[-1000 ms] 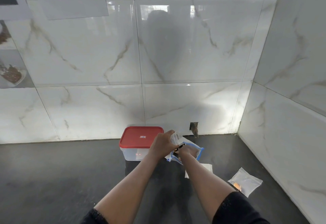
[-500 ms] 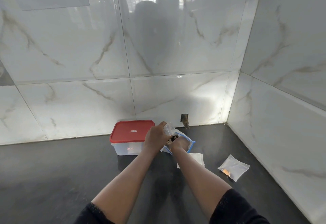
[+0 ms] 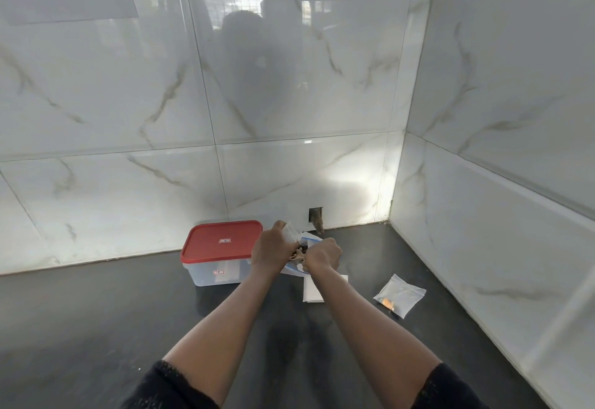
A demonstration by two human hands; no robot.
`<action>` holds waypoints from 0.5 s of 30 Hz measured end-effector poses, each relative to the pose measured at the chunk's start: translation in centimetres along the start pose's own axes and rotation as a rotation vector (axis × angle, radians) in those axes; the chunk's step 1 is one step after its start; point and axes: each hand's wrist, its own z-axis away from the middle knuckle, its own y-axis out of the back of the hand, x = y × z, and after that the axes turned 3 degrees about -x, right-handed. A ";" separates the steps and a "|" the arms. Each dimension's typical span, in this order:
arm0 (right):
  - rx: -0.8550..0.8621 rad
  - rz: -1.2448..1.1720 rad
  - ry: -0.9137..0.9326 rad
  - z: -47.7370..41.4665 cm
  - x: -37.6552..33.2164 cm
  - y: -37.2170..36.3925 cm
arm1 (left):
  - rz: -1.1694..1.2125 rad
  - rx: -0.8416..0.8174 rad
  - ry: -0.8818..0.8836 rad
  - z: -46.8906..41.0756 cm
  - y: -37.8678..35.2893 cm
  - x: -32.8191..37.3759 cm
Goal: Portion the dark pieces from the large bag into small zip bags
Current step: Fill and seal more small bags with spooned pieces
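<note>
Though half-hidden — large bag (image 3: 309, 236), blue-rimmed, dark pieces (image 3: 299, 250) inside.

Both arms reach forward and converge, forearms bare, with dark sleeves (image 3: 170, 387) at the frame bottom. Left hand (image 3: 269, 249) has its back to the camera, fingers curled, pinching a small bag (image 3: 290, 231) that sticks up above the knuckles. Right hand (image 3: 323, 254) is just beside the left, knuckles up, fingers curled under toward it. Whatever it grips is hidden. Wrists roughly straight.
</note>
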 end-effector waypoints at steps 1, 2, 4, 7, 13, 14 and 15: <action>-0.003 -0.006 0.002 -0.3 0.1 0.4 | 0.004 0.001 0.005 0.1 0.1 0.0; -0.010 -0.009 -0.005 -0.4 0.1 0.6 | 0.006 0.000 0.010 0.1 0.1 0.0; -0.008 0.013 0.004 -0.6 0.3 1.4 | 0.006 -0.009 0.020 0.0 0.2 -0.2; -0.005 0.075 0.019 -0.3 0.9 2.7 | -0.008 -0.035 0.014 -0.1 0.1 -0.7; -0.063 0.081 0.059 -0.5 2.1 2.7 | -0.091 -0.051 -0.064 0.2 -0.7 -1.2; -0.068 0.076 0.060 -0.3 2.1 2.8 | -0.099 -0.051 -0.077 0.3 -0.8 -1.3; -0.060 0.077 0.059 -0.2 2.2 2.8 | -0.100 -0.054 -0.085 0.3 -0.9 -1.5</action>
